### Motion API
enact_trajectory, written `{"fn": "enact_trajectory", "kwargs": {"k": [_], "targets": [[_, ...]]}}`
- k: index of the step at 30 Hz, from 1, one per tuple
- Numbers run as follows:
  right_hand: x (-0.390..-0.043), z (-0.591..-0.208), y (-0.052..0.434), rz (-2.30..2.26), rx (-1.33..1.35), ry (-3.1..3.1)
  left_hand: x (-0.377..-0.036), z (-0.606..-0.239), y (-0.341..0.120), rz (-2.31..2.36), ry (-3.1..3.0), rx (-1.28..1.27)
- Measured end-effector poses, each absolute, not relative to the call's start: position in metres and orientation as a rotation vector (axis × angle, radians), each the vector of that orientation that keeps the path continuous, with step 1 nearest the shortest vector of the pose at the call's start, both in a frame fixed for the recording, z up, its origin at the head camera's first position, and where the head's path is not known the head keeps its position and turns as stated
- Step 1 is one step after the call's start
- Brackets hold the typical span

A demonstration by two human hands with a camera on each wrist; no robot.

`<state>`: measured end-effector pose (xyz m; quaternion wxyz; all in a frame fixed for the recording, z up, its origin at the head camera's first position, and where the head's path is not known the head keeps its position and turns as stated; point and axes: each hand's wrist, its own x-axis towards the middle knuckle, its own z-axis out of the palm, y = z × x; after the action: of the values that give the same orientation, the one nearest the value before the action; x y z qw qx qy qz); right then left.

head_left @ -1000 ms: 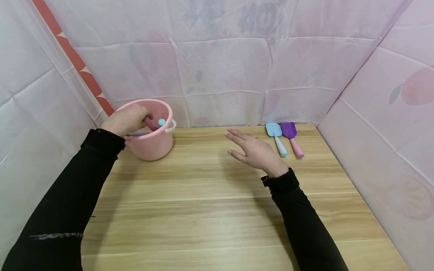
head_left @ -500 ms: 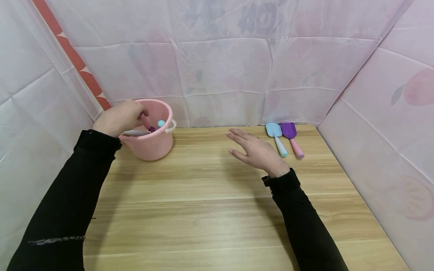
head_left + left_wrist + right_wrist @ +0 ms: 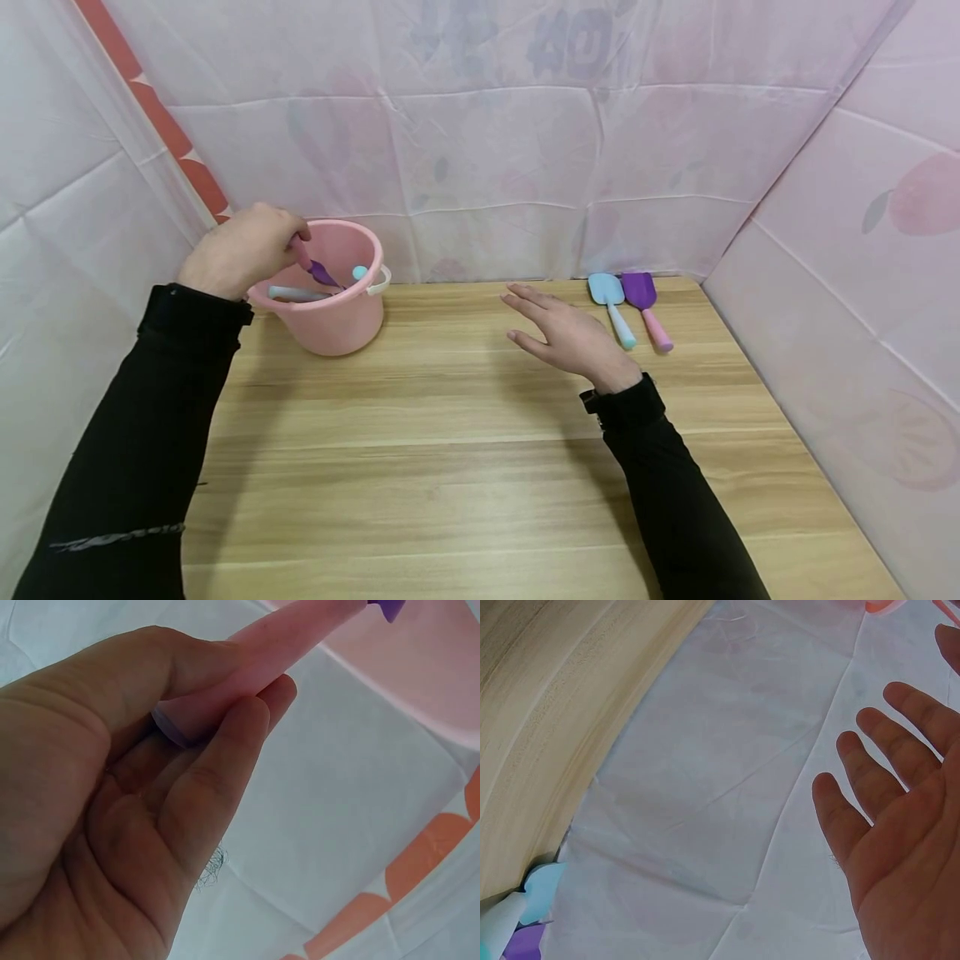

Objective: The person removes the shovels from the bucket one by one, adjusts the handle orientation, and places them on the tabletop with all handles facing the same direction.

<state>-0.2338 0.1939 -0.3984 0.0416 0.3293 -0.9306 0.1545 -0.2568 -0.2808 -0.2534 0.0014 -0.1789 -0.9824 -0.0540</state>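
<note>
Screened-off booth [image 3: 720, 142]: printed sheets [image 3: 480, 150], wood-grain tabletop [image 3: 435, 483]

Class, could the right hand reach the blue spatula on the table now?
Probably yes: the right hand holds nothing, the blue spatula lies close by, and nothing visible stands between them.

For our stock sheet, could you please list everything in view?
Bucket: 1, pink, table's far left
Bucket handle: 1, white, bucket's right
Held utensil: 1, pink and purple, bucket's mouth
Pale handle: 1, whitish, in bucket
Round tip: 1, light blue, in bucket
Blue spatula: 1, light blue, table's far right
Purple spatula: 1, purple and pink, beside it
Table: 1, tan, under bucket
Cloth: count unclear, pale, behind table
Sleeves: 2, black, both arms
Left hand: 1, bare, pinching utensil
Right hand: 1, bare, above table
</note>
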Motion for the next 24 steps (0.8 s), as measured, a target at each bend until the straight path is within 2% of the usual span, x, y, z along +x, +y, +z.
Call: {"fn": "enact_trajectory", "kwargs": {"k": [7,24], "targets": [[-0.234,-0.397,0.194,0.473,1.002,-2.851,-0.253,-0.24,-0.284,-0.17,-3.103,-0.454],[-0.233,-0.393,0.195,0.477,0.966,-2.848,-0.234,-0.217,-0.28,-0.203,-2.966,-0.384]]}}
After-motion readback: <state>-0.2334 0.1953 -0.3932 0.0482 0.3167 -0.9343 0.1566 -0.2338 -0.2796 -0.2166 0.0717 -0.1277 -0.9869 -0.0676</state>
